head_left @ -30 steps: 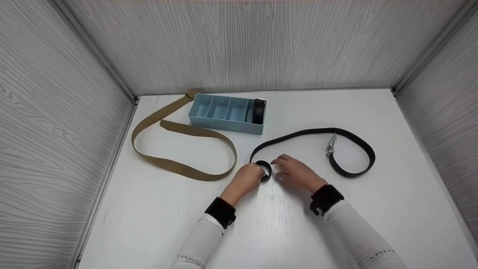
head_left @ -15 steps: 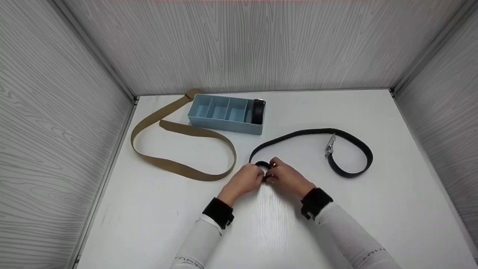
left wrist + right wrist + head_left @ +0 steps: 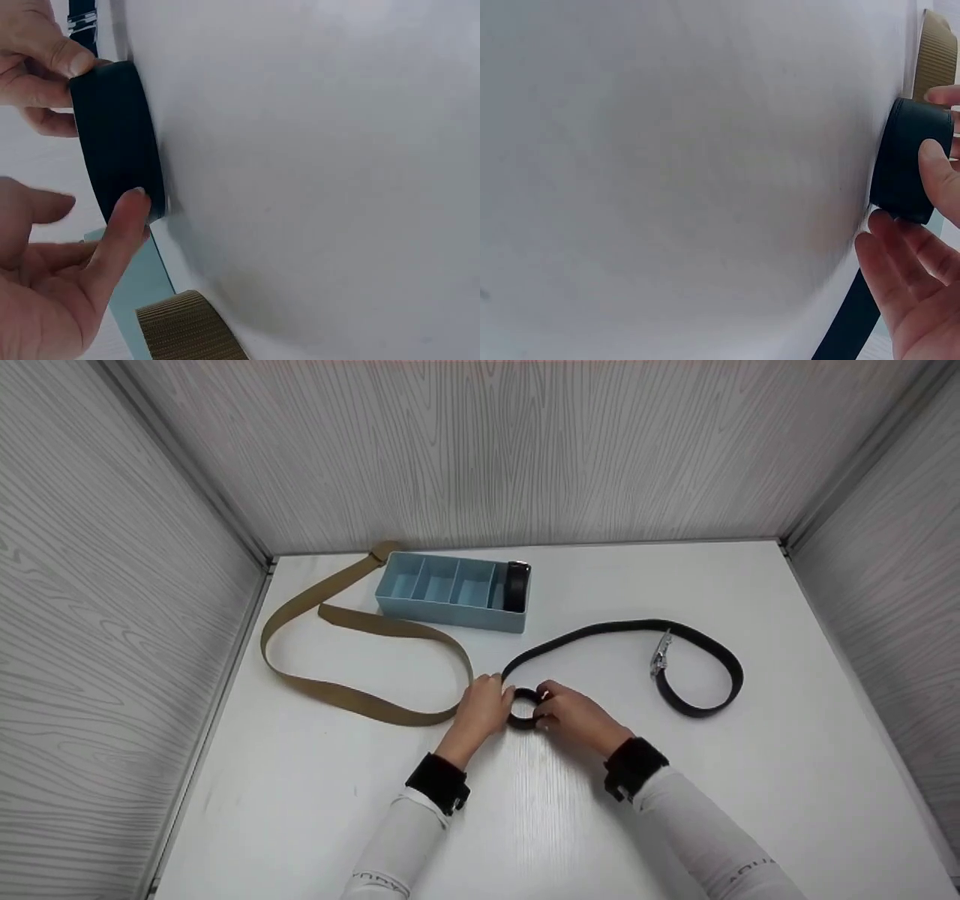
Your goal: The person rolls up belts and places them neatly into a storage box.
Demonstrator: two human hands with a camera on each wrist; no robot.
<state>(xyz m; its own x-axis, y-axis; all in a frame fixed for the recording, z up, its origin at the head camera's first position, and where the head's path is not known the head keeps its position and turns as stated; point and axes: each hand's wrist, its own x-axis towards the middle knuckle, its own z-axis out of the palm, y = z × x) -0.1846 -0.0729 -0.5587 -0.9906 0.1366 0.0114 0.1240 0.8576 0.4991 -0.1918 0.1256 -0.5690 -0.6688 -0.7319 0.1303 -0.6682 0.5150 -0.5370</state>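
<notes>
A black belt (image 3: 622, 626) lies on the table, one end wound into a small ring-shaped coil (image 3: 523, 724). Its silver buckle (image 3: 660, 654) is at the far right end, inside a loose loop. My right hand (image 3: 577, 718) holds the right side of the coil, thumb against its outer face in the right wrist view. My left hand (image 3: 481, 709) is at the coil's left side. In the left wrist view its index finger touches the broad outer face of the coil (image 3: 116, 135), while the thumb stands apart.
Behind the hands stands a light-blue tray (image 3: 450, 613) with several compartments; a rolled black belt (image 3: 516, 586) sits in the rightmost. A tan webbing belt (image 3: 352, 703) lies in a wide loop on the left, close to my left hand. Grey wood-patterned walls enclose the table.
My right hand has come in from the right and taken hold of the coil. My left hand has shifted slightly left, its fingers loosening from the coil.
</notes>
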